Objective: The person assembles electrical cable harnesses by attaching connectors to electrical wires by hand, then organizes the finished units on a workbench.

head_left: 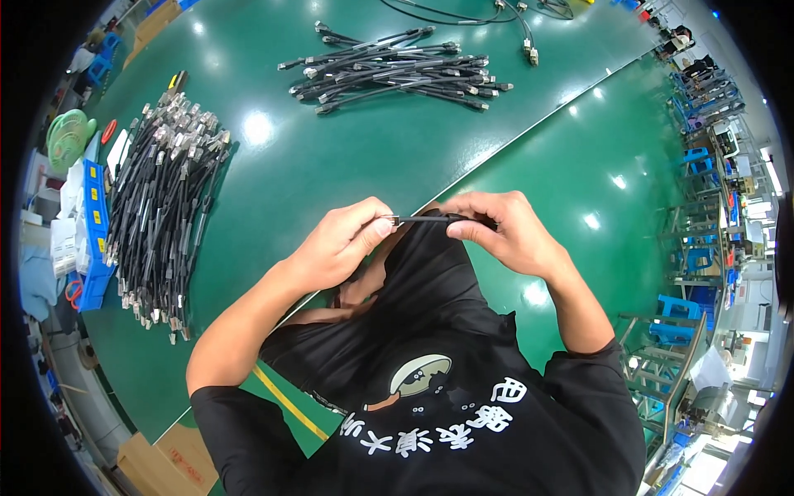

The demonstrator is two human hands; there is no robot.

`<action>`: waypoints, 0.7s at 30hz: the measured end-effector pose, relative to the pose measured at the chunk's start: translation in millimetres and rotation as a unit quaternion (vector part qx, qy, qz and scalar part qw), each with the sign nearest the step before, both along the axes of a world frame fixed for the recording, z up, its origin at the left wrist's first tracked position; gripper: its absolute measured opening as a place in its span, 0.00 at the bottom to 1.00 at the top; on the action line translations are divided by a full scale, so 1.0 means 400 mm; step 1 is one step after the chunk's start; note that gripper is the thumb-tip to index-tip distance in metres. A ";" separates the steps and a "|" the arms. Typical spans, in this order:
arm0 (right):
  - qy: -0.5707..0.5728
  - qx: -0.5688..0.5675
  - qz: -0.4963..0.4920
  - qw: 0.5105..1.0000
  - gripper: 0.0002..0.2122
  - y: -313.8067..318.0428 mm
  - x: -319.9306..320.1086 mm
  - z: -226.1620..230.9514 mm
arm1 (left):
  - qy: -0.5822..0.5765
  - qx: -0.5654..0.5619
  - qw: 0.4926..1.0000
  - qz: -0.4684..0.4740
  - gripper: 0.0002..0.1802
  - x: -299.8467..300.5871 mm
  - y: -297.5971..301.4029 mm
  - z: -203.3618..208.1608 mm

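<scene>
A short black network cable (426, 219) is stretched level between my hands, above my lap at the table's edge. My left hand (351, 236) pinches its left end, where a bit of the plug shows by the thumb. Thumb and fingers of my right hand (500, 227) are closed on the cable's thicker right end, which they mostly hide. Beyond my hands lies a loose bunch of similar black cables (397, 70) with clear and metal plugs. To the left, a larger heap of such cables (165, 207) is spread lengthwise.
The green table (273, 182) ends in a pale slanting edge beside my lap. Blue bins (95, 223), a green fan (70, 139) and red-handled scissors (74, 289) stand at the left. More cables (529, 50) lie at the far side. A cardboard box (169, 463) sits at lower left; blue stools (678, 318) stand right.
</scene>
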State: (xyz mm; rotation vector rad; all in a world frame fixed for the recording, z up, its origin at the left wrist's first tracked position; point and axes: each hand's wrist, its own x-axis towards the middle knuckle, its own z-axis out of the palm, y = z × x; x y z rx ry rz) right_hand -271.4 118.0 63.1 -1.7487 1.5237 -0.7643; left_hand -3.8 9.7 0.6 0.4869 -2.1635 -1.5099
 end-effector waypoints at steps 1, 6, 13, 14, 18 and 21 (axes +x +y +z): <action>-0.001 0.001 0.000 1.000 0.09 0.001 0.002 0.001 | -0.020 0.116 0.993 -0.007 0.13 0.005 0.002 0.005; 0.075 -0.161 0.027 0.984 0.11 0.002 -0.009 -0.038 | -0.020 0.195 0.980 -0.015 0.16 0.009 -0.001 0.004; 0.058 -0.123 0.070 0.988 0.10 -0.003 -0.015 -0.028 | -0.003 -0.003 1.000 -0.006 0.10 0.001 0.005 0.002; 0.058 -0.089 0.092 0.990 0.10 -0.003 -0.008 -0.028 | -0.004 -0.001 1.000 -0.007 0.10 -0.002 0.012 0.003; -0.027 -0.090 0.091 0.991 0.11 -0.003 0.060 -0.052 | -0.012 -0.081 0.996 -0.031 0.04 -0.012 0.037 0.008; -0.009 -0.093 0.083 0.992 0.12 -0.008 0.073 -0.038 | 0.010 -0.147 0.989 -0.010 0.04 -0.005 0.027 0.012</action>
